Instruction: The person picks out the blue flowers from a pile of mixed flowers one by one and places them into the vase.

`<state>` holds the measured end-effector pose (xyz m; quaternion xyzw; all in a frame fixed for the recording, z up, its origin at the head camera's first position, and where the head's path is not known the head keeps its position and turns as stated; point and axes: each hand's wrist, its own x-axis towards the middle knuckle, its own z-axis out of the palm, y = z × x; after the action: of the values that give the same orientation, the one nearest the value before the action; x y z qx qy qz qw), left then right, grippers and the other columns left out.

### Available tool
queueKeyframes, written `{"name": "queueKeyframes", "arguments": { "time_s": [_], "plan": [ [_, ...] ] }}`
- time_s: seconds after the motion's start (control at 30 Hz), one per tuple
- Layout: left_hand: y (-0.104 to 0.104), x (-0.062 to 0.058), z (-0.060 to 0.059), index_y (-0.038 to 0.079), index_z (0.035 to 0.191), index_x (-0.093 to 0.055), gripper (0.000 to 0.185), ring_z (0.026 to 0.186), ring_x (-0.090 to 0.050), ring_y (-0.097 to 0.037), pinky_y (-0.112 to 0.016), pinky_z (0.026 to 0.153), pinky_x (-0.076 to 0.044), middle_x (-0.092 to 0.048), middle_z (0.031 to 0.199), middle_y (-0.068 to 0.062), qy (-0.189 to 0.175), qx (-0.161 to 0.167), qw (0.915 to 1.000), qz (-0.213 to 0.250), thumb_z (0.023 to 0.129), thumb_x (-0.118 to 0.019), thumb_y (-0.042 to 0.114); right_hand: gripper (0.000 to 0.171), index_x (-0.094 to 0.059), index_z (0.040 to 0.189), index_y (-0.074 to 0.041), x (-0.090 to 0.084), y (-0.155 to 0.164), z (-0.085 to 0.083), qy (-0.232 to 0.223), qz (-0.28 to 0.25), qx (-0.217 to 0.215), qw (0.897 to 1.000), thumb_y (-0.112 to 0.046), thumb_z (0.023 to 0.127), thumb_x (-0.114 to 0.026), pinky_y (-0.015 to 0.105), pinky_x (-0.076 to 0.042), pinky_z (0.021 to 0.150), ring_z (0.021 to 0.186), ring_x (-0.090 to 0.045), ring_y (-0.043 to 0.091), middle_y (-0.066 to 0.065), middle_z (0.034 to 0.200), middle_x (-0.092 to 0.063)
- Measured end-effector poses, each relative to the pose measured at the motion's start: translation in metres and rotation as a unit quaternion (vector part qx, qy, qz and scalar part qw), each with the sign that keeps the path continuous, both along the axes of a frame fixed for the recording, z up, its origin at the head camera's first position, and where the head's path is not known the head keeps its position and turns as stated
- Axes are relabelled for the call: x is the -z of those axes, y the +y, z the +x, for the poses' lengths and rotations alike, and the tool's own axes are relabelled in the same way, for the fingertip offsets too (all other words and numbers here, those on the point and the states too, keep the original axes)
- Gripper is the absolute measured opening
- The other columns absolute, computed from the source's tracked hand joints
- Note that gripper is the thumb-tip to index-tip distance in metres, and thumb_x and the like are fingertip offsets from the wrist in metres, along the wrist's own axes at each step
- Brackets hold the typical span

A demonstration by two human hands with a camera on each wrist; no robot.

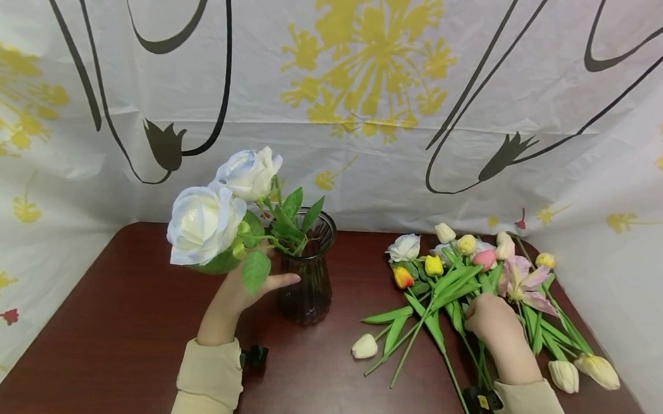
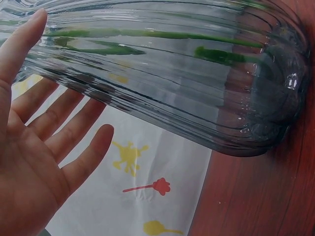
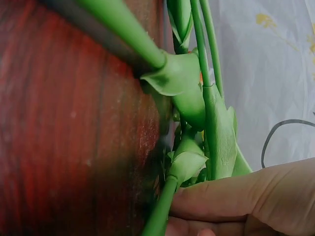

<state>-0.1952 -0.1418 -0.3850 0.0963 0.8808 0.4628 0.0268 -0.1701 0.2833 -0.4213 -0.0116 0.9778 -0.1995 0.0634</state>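
Observation:
My left hand is at the clear dark-tinted ribbed glass vase, thumb on its near side and fingers fairly straight behind. In the left wrist view the fingers lie along the glass, with green stems inside. Two pale blue-white roses lean out of the vase to the left, over that hand. On the right, my right hand reaches into a pile of artificial flowers. Its curled fingers pinch a green flower stem at a leaf base in the right wrist view; the bloom is hidden.
The pile holds yellow tulips, a pink tulip, a pink lily and white tulips. One white tulip lies at its left side. A patterned cloth hangs behind the dark red table.

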Motion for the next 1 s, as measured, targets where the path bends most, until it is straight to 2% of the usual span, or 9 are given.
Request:
{"name": "queueKeyframes", "arguments": {
  "time_s": [0.23,0.47,0.67,1.0],
  "plan": [
    [-0.0012,0.001,-0.001,-0.005,0.147,-0.025,0.098,0.127,-0.04,-0.042,-0.057,0.1,-0.035,-0.047,0.133,-0.025,-0.006,-0.004,0.9999,-0.013,0.079,-0.077,0.042,0.038,-0.024,0.053,-0.02,0.0026,0.0012,-0.0012,0.006,0.004,-0.002,1.0,0.011,0.061,-0.044,0.027,-0.012,0.051,0.054,-0.008,0.012,-0.007,0.056,-0.011],
    [-0.0016,0.007,-0.0044,-0.003,0.144,-0.032,0.091,0.123,-0.044,-0.041,-0.056,0.097,-0.039,-0.049,0.13,-0.025,0.015,0.004,0.9998,-0.012,0.078,-0.079,0.038,0.036,-0.025,0.052,-0.021,-0.0003,0.0004,0.0008,0.019,0.02,0.016,1.0,0.009,0.062,-0.042,0.027,-0.011,0.05,0.055,-0.007,0.012,-0.006,0.056,-0.012],
    [-0.0016,0.0067,-0.0054,-0.001,0.149,-0.025,0.098,0.128,-0.039,-0.042,-0.057,0.099,-0.036,-0.045,0.136,-0.027,-0.005,0.006,0.9999,-0.007,0.079,-0.078,0.041,0.037,-0.027,0.051,-0.021,-0.0032,-0.0001,0.0025,0.029,0.022,0.026,0.999,0.008,0.065,-0.045,0.027,-0.012,0.049,0.053,-0.009,0.011,-0.007,0.053,-0.014],
    [-0.0017,0.0084,-0.0076,-0.005,0.149,-0.022,0.1,0.128,-0.039,-0.041,-0.055,0.099,-0.037,-0.045,0.136,-0.025,-0.018,0.0,0.9997,-0.015,0.079,-0.078,0.04,0.034,-0.024,0.053,-0.021,-0.0058,-0.002,0.0027,0.07,0.025,0.049,0.996,0.005,0.064,-0.043,0.028,-0.01,0.051,0.055,-0.007,0.012,-0.006,0.054,-0.012]
  ]
}}
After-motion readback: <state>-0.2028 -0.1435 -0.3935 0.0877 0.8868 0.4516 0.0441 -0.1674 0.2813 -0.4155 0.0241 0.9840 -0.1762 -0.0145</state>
